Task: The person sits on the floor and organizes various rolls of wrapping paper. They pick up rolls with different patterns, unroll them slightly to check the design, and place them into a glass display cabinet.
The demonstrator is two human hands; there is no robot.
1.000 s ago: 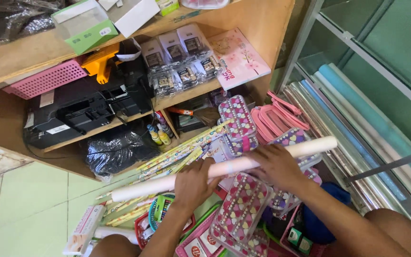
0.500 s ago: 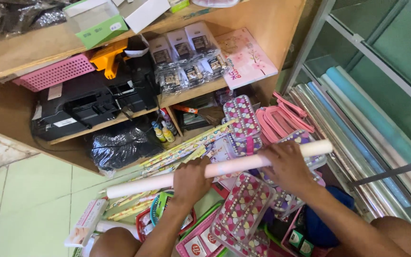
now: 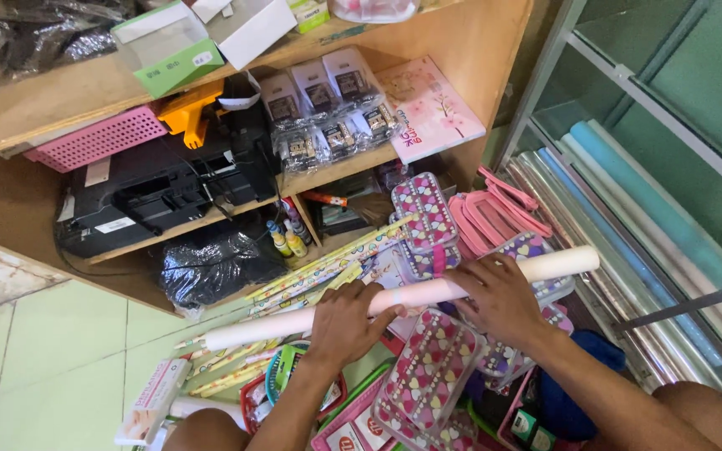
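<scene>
A long pale pink paper roll [image 3: 415, 294] lies across the middle of the head view, slanting up to the right. My left hand [image 3: 346, 326] wraps around it near its middle. My right hand [image 3: 501, 299] grips it further right, fingers curled over the top. Under the roll lie heart-patterned cases [image 3: 428, 391] and several patterned wrapping rolls [image 3: 319, 280].
A wooden shelf [image 3: 35, 108] holds a black printer [image 3: 152, 196], a pink basket [image 3: 98, 138], packaged items [image 3: 323, 113] and a pink booklet [image 3: 432, 113]. A black bag [image 3: 211, 263] sits below. Foil and blue rolls [image 3: 628, 242] lean in a metal rack at right. Pink hangers [image 3: 490, 221] lie nearby.
Both hands keep hold of the pink roll, which has shifted slightly lower and left in view. The camera has moved a little.
</scene>
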